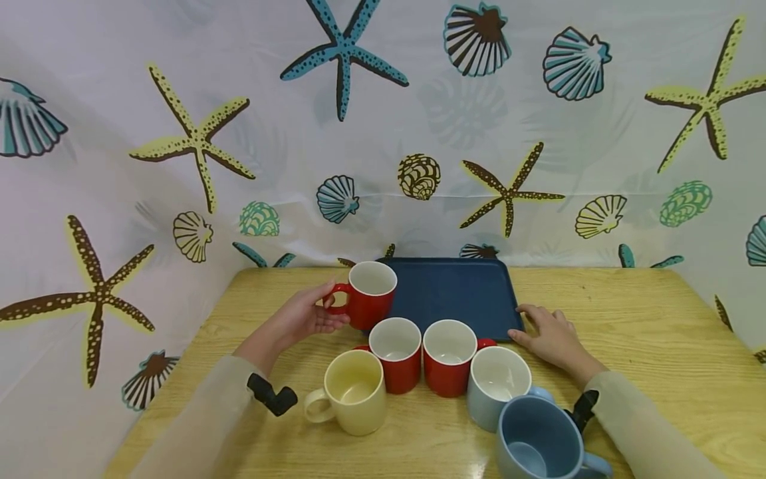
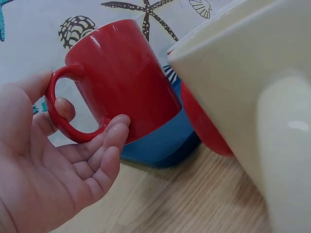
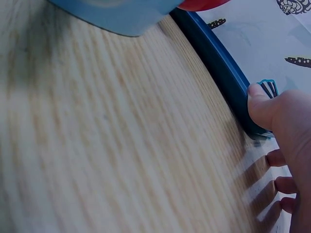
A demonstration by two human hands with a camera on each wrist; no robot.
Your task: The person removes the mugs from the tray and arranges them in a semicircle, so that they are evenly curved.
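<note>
By its handle, my left hand holds a red mug with a white inside. The mug is upright in the head view, over the left part of a dark blue tray; in the left wrist view the thumb and a finger pinch the handle. My right hand rests beside the tray's front right corner. Its thumb touches the tray's rim in the right wrist view, and the other fingers are spread near the tabletop. Two more red mugs stand in front of the tray.
A yellow mug stands at the front left. On the right are a pale blue mug and a darker blue mug, close together. Behind the wooden table hangs a cloth printed with shells and starfish.
</note>
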